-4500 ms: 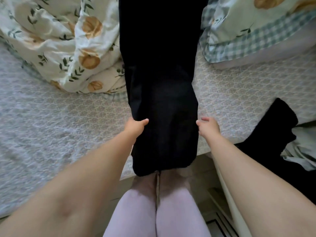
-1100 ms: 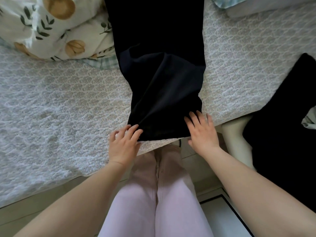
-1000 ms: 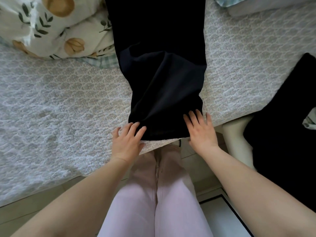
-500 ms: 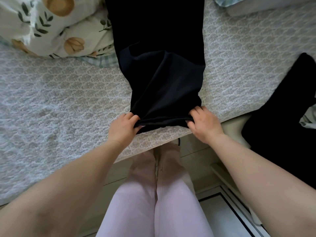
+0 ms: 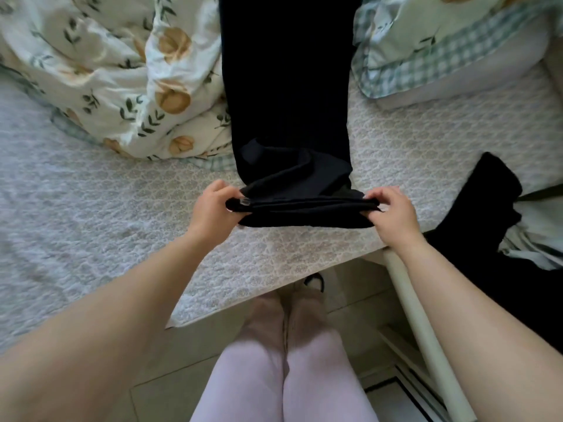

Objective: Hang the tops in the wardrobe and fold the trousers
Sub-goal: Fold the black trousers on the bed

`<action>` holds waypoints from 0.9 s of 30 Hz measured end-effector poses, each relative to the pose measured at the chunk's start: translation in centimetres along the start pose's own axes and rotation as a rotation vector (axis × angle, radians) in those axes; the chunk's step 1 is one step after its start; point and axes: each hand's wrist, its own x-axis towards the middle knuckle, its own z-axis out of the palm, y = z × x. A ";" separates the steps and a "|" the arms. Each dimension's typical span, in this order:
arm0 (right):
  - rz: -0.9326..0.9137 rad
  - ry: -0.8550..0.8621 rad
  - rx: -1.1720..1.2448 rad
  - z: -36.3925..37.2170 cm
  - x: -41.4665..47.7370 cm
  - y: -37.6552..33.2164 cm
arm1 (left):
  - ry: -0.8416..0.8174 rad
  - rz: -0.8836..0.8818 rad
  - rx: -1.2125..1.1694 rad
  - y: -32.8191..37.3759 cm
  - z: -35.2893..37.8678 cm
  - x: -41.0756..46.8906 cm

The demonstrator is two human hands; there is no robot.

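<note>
While the black trousers (image 5: 289, 95) lie lengthwise across the quilted bedspread (image 5: 91, 208), we pinch their folded near end at each side, left hand (image 5: 213, 207) and right hand (image 5: 393, 211) both gripping cloth. A floral duvet (image 5: 122, 74) touches their left edge; another dark garment (image 5: 487, 202) lies to the right.

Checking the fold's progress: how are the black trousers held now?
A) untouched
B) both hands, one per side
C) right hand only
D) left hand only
B: the left hand and right hand each pinch one side of the near end of the black trousers.
</note>
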 end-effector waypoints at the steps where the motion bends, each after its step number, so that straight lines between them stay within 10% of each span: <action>1: 0.022 -0.025 0.026 -0.3 -0.6 -0.2 | -0.005 -0.087 -0.063 0.4 -0.2 -0.3; 10: 0.522 -0.382 0.308 0.9 -6.2 0.0 | -0.394 -0.876 -0.718 0.9 -0.3 -6.1; 18: 0.572 -0.423 0.466 -0.7 -6.4 -2.4 | -0.371 -0.906 -0.802 2.1 -2.5 -7.3; 23: 0.627 -0.271 0.380 -1.2 -5.3 -4.4 | -0.295 -0.695 -0.444 2.6 -3.1 -6.5; 27: 0.642 -0.297 0.464 -0.5 -5.4 -4.2 | -0.328 -0.691 -0.672 2.9 -3.1 -6.5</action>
